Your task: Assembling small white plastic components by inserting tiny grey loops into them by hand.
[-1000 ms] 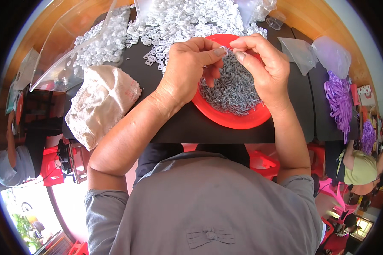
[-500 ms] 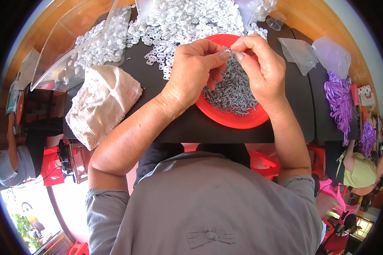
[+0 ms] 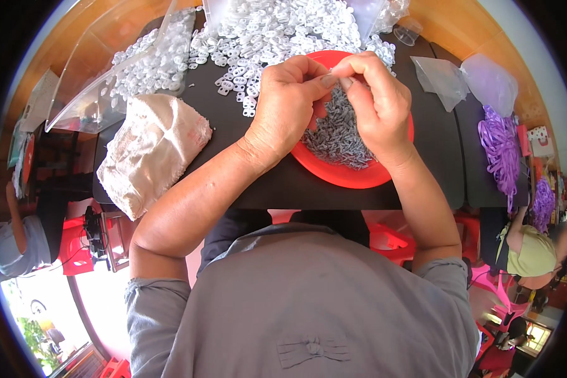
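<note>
Above a red plastic basin (image 3: 353, 181), my left hand (image 3: 290, 94) and my right hand (image 3: 378, 101) meet fingertip to fingertip. Both pinch at something small and pale, mostly hidden by the fingers, too tiny to name. Small grey screw-like pieces (image 3: 343, 142) are heaped in the basin beneath my hands. Just beyond, a big spread of small white plastic pieces with two holes (image 3: 239, 82) covers the far middle of the table.
A clear plastic bin (image 3: 75, 113) tilts at the far left, near more white pieces (image 3: 154, 69). A crumpled cream cloth (image 3: 154, 151) lies by my left forearm. Right are clear plastic bags (image 3: 444, 82) and purple ribbon (image 3: 499, 151). Other people (image 3: 532, 252) sit at both sides.
My right hand has shifted slightly left and tilted closer to my left hand. The fingertips of both stay together over the basin.
</note>
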`<state>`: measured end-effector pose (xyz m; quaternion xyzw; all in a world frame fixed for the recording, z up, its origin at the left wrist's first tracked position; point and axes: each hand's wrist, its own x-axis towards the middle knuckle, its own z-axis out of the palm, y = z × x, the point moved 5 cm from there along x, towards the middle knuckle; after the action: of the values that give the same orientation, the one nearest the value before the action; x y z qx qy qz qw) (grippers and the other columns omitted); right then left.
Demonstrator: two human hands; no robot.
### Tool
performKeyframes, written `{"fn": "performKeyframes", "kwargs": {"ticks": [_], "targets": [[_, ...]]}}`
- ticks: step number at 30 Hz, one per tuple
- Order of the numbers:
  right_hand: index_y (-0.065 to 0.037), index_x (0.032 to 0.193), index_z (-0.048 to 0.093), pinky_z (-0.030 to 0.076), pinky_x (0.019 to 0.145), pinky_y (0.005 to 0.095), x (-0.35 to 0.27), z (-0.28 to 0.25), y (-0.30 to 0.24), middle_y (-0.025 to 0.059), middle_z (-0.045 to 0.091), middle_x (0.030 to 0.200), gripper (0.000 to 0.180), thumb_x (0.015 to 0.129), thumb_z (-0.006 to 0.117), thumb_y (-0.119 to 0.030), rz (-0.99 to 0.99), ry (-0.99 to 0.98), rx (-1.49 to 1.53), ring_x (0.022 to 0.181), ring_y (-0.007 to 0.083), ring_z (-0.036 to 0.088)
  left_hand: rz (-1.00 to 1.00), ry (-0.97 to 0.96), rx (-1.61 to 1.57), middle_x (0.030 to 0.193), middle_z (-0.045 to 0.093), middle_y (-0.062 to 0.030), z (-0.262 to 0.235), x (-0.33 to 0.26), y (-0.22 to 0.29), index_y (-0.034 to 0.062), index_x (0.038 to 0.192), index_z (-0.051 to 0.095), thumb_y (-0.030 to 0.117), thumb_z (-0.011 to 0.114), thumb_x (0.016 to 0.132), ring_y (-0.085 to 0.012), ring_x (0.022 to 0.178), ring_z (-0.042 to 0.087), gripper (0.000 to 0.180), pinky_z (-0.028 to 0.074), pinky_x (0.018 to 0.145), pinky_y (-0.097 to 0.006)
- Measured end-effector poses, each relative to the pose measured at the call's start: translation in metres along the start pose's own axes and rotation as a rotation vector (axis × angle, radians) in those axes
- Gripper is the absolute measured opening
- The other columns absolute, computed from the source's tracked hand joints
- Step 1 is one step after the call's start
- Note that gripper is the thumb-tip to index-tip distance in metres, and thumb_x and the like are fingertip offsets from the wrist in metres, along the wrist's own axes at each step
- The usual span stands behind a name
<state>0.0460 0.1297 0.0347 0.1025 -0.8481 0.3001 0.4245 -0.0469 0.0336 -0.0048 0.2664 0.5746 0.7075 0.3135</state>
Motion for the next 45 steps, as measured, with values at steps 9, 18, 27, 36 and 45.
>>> {"fn": "performKeyframes", "kwargs": {"ticks": [9,18,27,36,45], "targets": [[0.002,0.096,0.06,0.047,0.071,0.0235,0.004,-0.012,0.011,0.0045,0.063,0.091,0.006,0.09,0.06,0.0,0.156,-0.029,-0.008,0.08,0.0102,0.058,-0.013,0.015,0.008,0.067,0.058,-0.003,-0.003,0.003,0.0,-0.0002,0.087,0.061,0.014,0.063,0.092,-0.01,0.052,0.053,0.015,0.04,0.043,-0.023],[0.002,0.093,0.057,0.047,0.065,0.025,-0.001,-0.006,0.015,0.0069,0.061,0.077,0.004,0.091,0.058,-0.001,0.114,-0.108,-0.11,0.069,0.0137,0.058,-0.05,0.003,0.049,0.067,0.058,-0.0022,-0.001,0.0,0.0,0.0003,0.086,0.062,0.013,0.064,0.091,-0.0093,0.053,0.053,0.014,0.04,0.043,-0.022],[0.001,0.092,0.06,0.047,0.066,0.0239,-0.005,0.005,0.02,0.0029,0.061,0.077,0.004,0.093,0.058,-0.003,0.262,-0.059,0.094,0.07,0.0097,0.057,0.051,0.027,0.013,0.066,0.058,-0.0026,-0.004,0.003,0.004,-0.0015,0.086,0.062,0.008,0.064,0.088,-0.0078,0.049,0.052,0.01,0.038,0.04,-0.021],[-0.002,0.093,0.065,0.049,0.067,0.0272,0.006,0.003,0.041,0.0072,0.067,0.083,0.01,0.084,0.066,-0.007,0.267,-0.189,-0.229,0.074,0.016,0.066,0.081,0.227,-0.169,0.075,0.061,-0.0071,-0.041,0.024,0.004,-0.0028,0.089,0.062,0.009,0.061,0.09,-0.0154,0.06,0.057,0.012,0.044,0.049,-0.028],[-0.006,0.088,0.069,0.05,0.071,0.0386,0.021,0.041,0.064,0.0096,0.069,0.086,0.013,0.08,0.069,-0.016,0.159,-0.512,-0.579,0.08,0.0304,0.065,0.039,0.223,-0.181,0.072,0.061,-0.0078,-0.044,0.028,-0.004,-0.0026,0.088,0.062,0.008,0.063,0.086,-0.017,0.056,0.056,0.011,0.043,0.047,-0.03]]}}
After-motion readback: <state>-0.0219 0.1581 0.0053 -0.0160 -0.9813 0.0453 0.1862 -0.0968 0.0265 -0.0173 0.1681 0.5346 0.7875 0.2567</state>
